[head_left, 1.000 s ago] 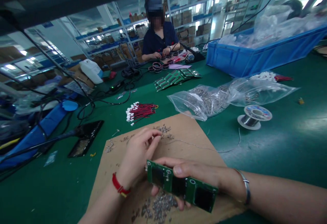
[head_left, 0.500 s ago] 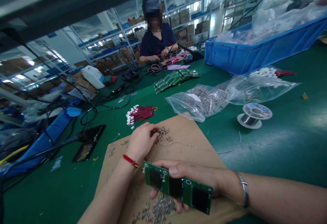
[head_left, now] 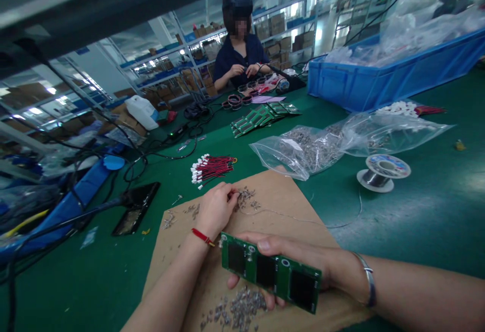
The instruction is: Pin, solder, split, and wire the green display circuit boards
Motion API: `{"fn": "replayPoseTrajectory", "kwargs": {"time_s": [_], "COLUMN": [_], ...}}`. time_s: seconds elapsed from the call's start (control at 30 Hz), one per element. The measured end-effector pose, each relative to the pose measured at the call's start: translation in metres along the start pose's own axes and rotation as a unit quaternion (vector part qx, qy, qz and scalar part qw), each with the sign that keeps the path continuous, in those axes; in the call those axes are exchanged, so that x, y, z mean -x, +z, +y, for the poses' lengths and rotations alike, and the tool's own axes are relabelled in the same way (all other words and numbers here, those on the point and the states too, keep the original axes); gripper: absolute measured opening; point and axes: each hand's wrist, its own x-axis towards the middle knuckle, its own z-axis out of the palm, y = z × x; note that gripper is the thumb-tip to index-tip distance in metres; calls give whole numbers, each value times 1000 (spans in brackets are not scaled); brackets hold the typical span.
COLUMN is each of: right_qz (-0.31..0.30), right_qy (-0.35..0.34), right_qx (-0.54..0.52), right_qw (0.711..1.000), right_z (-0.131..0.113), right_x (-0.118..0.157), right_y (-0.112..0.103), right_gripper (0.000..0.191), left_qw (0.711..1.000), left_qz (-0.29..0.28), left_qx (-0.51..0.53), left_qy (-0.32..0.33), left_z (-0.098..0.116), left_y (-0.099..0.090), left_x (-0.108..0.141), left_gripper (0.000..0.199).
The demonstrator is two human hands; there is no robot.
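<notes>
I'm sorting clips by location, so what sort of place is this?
Probably an electronics assembly workshop: the right hand holds a green circuit board, a spool of thin wire stands on the green table, and shelves of boxes line the background.

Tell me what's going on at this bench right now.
Someone's right hand holds a green circuit board above a sheet of brown cardboard. The left hand has its fingertips at a small pile of metal parts on that sheet. A spool of wire stands to the right, and across the table another person has both hands raised near their chest.
</notes>
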Motion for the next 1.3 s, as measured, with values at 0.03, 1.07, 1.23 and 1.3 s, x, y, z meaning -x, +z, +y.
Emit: {"fn": "replayPoseTrajectory", "kwargs": {"time_s": [0.03,1.07,1.23,1.3], "right_qz": [0,164,187,190], "right_qy": [1,38,25,15], "right_qx": [-3,-167,-113,-107], "right_qw": [1000,971,976,976], "right_z": [0,13,7,7], "right_x": [0,-7,-5,-5], "right_y": [0,-10,-2,-1], "right_gripper": [66,51,53,53], "left_qw": [1000,965,964,965], "left_qz": [5,135,117,112], "left_qx": [-1,190,201,203], "left_qy": [2,120,126,123], "left_z": [-1,70,69,70], "left_y": [1,-41,-43,-44], "left_x": [1,79,79,79], "left_gripper": [16,14,13,13]}}
